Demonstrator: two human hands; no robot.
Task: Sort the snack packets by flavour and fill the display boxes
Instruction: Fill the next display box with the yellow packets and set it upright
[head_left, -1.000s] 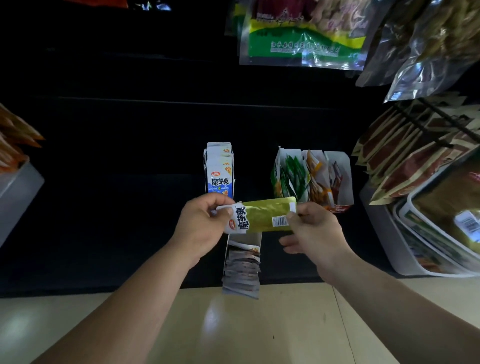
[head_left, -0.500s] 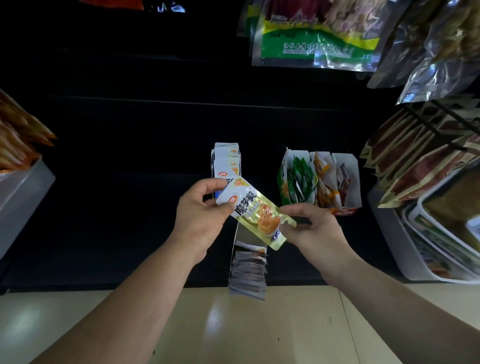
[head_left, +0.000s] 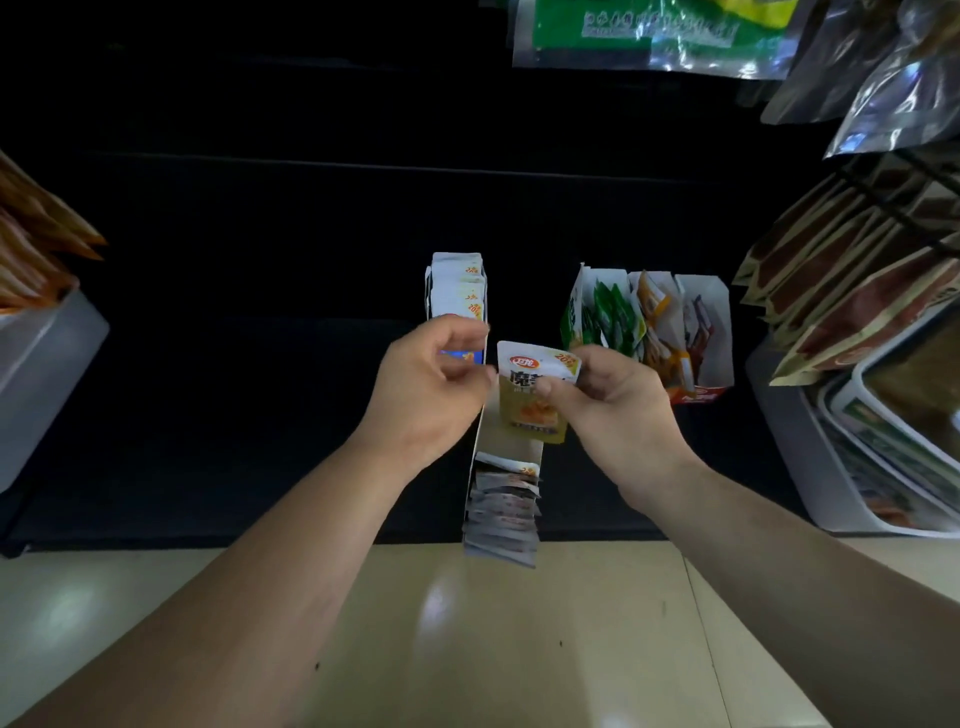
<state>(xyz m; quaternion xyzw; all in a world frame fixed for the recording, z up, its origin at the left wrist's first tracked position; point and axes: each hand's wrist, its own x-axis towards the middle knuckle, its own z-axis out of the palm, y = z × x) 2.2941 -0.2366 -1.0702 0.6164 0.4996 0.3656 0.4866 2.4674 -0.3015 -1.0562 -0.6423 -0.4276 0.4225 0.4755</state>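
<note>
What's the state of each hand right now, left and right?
Left hand: fingers curled at the edge of the yellow packet; cannot tell whether it grips it.
Right hand: pinches the yellow packet.

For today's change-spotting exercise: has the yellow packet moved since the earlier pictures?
Yes. Against the narrow display box, the yellow packet has turned from crosswise to upright, pinched in the right hand.

I see open room in the long display box (head_left: 509, 451) between its far blue packets (head_left: 460, 291) and near grey packets (head_left: 501, 514), though the yellow packet (head_left: 527, 410) hangs over it; the three-slot box (head_left: 712, 332) crowds the right.
</note>
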